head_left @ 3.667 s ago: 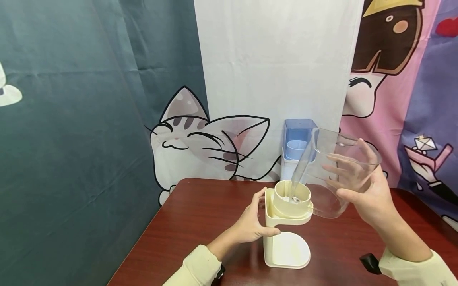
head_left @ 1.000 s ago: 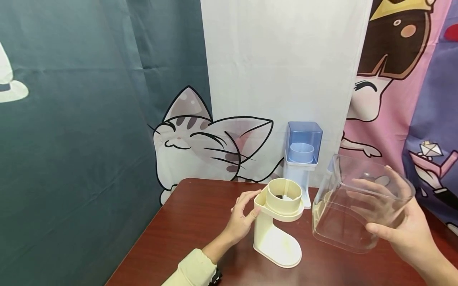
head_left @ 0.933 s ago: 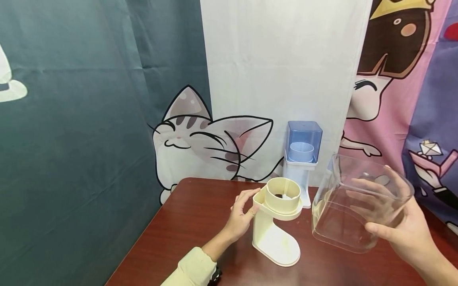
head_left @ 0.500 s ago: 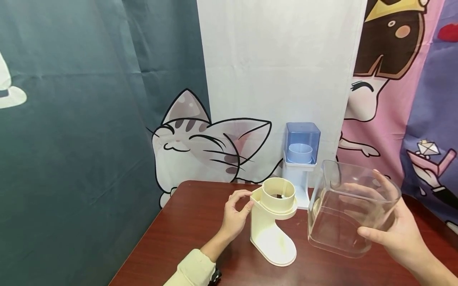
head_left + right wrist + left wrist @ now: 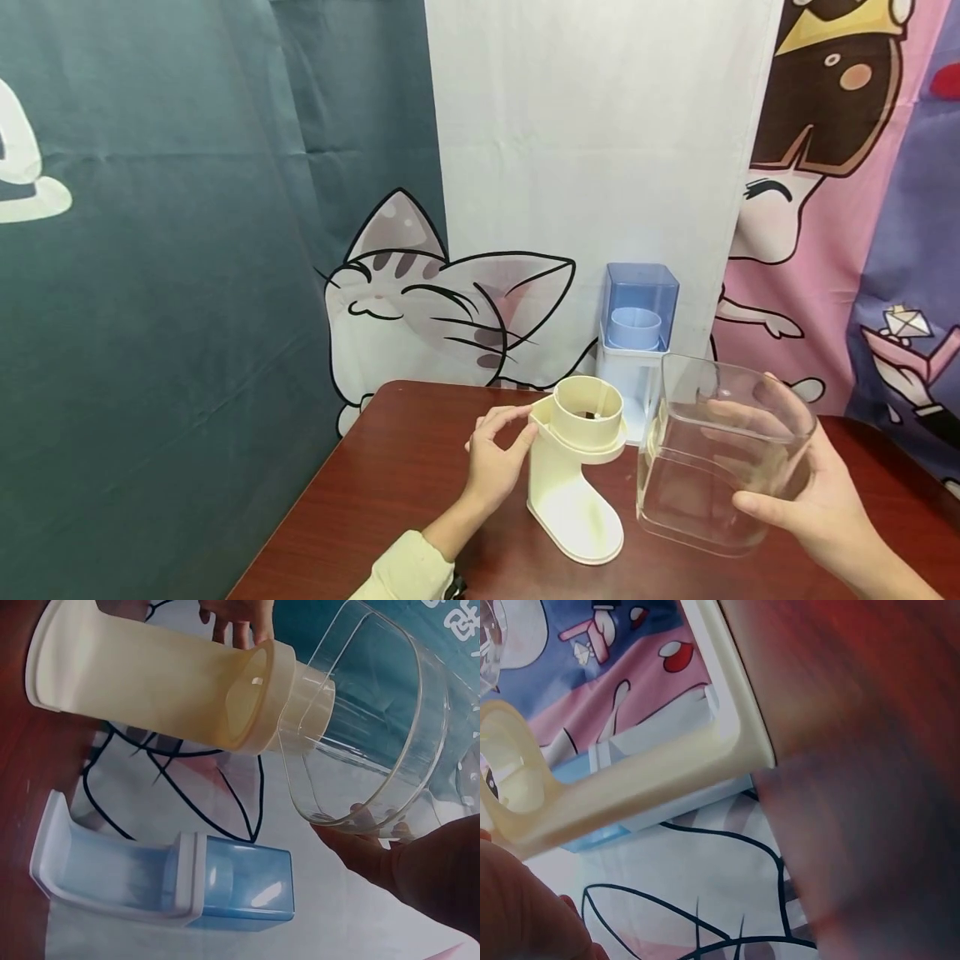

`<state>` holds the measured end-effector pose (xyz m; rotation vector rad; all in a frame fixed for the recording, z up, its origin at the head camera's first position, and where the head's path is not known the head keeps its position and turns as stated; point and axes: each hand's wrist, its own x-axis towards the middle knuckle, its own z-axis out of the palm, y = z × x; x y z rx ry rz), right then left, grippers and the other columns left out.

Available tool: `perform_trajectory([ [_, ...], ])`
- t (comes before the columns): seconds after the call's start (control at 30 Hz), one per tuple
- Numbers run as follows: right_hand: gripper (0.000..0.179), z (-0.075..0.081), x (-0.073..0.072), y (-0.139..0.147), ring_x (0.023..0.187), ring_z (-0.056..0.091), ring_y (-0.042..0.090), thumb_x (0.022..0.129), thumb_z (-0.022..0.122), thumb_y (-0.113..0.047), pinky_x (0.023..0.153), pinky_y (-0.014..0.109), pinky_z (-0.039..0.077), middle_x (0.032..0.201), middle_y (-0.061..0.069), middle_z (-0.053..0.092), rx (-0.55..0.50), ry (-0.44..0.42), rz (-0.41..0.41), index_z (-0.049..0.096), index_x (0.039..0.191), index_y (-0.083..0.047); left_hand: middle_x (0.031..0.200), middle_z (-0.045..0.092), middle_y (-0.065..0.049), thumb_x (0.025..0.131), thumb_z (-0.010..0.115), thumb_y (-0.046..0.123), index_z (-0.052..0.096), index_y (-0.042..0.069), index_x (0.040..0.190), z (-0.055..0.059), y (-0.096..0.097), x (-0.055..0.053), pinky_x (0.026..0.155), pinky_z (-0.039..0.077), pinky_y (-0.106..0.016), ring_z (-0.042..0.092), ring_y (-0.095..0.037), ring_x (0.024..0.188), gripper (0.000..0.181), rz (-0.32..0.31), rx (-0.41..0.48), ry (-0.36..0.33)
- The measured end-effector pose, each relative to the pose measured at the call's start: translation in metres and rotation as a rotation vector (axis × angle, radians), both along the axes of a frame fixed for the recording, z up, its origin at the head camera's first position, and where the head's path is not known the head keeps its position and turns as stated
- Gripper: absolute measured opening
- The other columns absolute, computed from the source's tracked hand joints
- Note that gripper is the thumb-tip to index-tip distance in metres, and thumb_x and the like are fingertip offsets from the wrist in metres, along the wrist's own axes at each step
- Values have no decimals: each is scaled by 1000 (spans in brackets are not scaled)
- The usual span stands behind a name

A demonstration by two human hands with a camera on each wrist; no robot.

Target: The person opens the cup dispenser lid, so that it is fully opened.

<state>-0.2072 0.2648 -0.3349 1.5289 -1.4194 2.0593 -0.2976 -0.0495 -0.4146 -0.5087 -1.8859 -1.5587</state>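
Note:
A cream dispenser stand (image 5: 555, 471) stands upright on the table, with an open round collar (image 5: 587, 433) at its top and a flat oval foot. At its upper back corner, my left hand (image 5: 495, 467) pinches the edge between thumb and fingers; in the left wrist view only part of this hand (image 5: 529, 907) shows. My right hand (image 5: 817, 500) grips a clear plastic container (image 5: 705, 508) from its right side, fingers seen through the wall. The container is tilted, held in the air just right of the stand. The right wrist view shows the container (image 5: 367, 742) overlapping the collar.
Behind stands a similar white dispenser with a blue see-through tank (image 5: 641, 304), also visible as a blue tank (image 5: 247, 881) in the right wrist view. The dark red table (image 5: 375, 492) ends at a printed cloth backdrop (image 5: 585, 167).
The container has come away from the collar to the right and lower, lately drifting slightly left. The stand has turned, its foot pointing front right. My left hand has shifted to its back corner.

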Motion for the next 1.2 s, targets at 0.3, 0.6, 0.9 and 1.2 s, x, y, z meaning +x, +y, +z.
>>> perform_trajectory([
  [0.3, 114, -4, 0, -1, 125, 57, 31, 60, 56, 41, 95, 36, 51, 145, 26, 46, 48, 17, -121, 0, 153, 7, 125, 60, 10, 83, 77, 38, 62, 23, 135, 5, 7, 12, 88, 20, -50, 46, -18, 112, 56, 26, -135, -79],
  [0.6, 115, -7, 1, 2, 120, 61, 30, 59, 58, 39, 93, 35, 52, 144, 25, 47, 62, -9, -180, 2, 154, 6, 141, 46, 3, 74, 82, 47, 39, 25, 151, 7, 16, 18, 87, 21, -50, 41, -22, 121, 91, -30, -204, -161],
  [0.9, 115, -7, -1, 0, 122, 59, 33, 62, 57, 40, 93, 38, 52, 145, 26, 44, 50, -21, -116, 0, 155, 4, 143, 44, 2, 70, 84, 52, 31, 22, 153, 9, 29, 17, 88, 23, -49, 42, -20, 122, 104, -1, -213, -178],
  [1.2, 119, -13, 1, -4, 116, 63, 29, 58, 60, 40, 89, 36, 54, 144, 21, 49, 95, -59, -216, 2, 156, 3, 145, 44, 0, 73, 82, 50, 35, 20, 152, 8, 32, 13, 90, 24, -49, 46, -20, 120, 97, 23, -191, -187],
])
